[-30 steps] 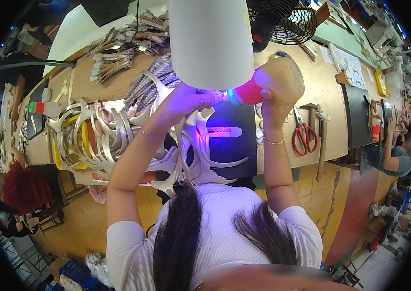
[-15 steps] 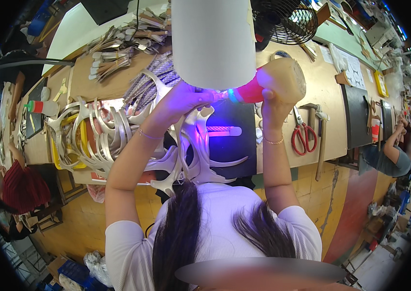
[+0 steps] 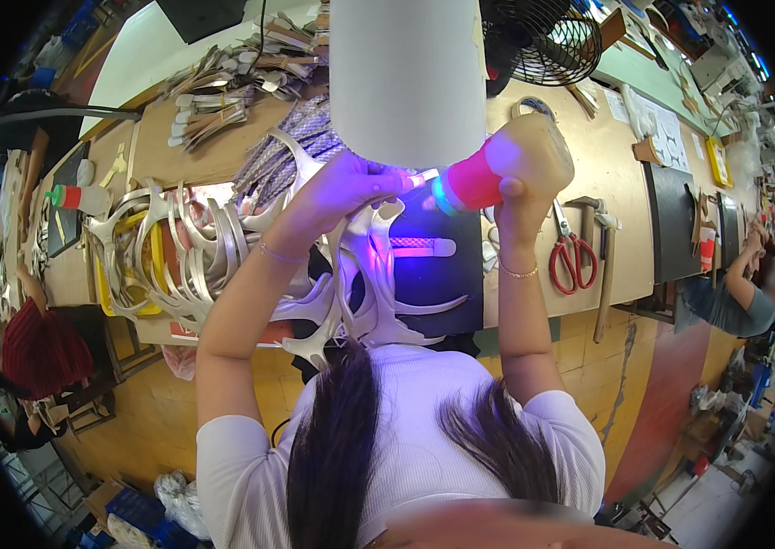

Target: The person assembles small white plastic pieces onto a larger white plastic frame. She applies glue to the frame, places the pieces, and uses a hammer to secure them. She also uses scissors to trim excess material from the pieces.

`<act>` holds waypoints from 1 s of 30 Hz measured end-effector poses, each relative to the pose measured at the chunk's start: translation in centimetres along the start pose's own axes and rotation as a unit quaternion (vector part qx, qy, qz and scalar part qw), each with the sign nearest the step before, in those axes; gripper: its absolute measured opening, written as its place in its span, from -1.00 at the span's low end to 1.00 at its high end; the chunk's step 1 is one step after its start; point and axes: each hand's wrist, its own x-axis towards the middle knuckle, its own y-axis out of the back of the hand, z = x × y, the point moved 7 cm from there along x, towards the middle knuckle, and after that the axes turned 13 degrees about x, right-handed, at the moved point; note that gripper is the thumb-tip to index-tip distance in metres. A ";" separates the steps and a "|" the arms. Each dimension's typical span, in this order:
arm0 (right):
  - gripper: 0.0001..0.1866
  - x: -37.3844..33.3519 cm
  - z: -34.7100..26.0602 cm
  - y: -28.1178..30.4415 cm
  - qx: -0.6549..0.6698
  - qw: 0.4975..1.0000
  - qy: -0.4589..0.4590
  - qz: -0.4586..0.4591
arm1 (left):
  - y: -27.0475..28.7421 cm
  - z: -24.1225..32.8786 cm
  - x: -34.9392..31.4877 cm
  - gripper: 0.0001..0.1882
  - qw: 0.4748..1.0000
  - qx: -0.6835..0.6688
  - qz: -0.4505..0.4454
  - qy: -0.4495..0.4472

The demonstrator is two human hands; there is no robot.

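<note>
My right hand (image 3: 523,209) grips a squeeze bottle (image 3: 534,151) with a pale yellowish body, red shoulder and green tip. The bottle lies tilted, its tip pointing left and slightly down. Just left of that tip, my left hand (image 3: 351,190) pinches a small strip (image 3: 419,178) with a white end. A small gap separates tip and strip. Purple light falls on both from under a white cylinder (image 3: 407,82). Beneath my hands, a braided strap (image 3: 417,247) with a pale end lies on a black mat (image 3: 447,302), beside curved silvery pieces (image 3: 371,284).
More silvery pieces (image 3: 209,252) pile up at left over a yellow tray (image 3: 122,306). Behind lie braided straps (image 3: 300,137) and bundled strips (image 3: 213,119). Red-handled scissors (image 3: 574,261) and a hammer (image 3: 605,265) sit at right; a fan (image 3: 543,41) stands beyond. Other people work at both sides.
The bottle's tip has drawn away from the strip and dipped a little. The strip's white end now shows at my left fingertips. Both hands keep their holds.
</note>
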 end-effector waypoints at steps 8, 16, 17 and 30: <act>-0.10 -1.5 2.7 5.7 0.403 0.886 -0.215 0.082 | -0.2 5.2 -8.1 -0.80 0.996 0.052 0.047 -0.046; -0.19 -1.9 1.5 9.0 0.217 0.943 -0.137 0.211 | 4.0 10.0 -22.9 -0.84 0.872 -0.069 0.372 -0.310; -0.19 -2.1 1.7 9.0 0.221 0.937 -0.151 0.226 | 5.5 9.1 -24.1 -0.83 0.861 -0.054 0.419 -0.284; -0.16 -2.1 0.9 9.2 0.215 0.932 -0.158 0.245 | 25.4 -13.2 -29.0 -0.48 0.789 0.042 0.598 0.136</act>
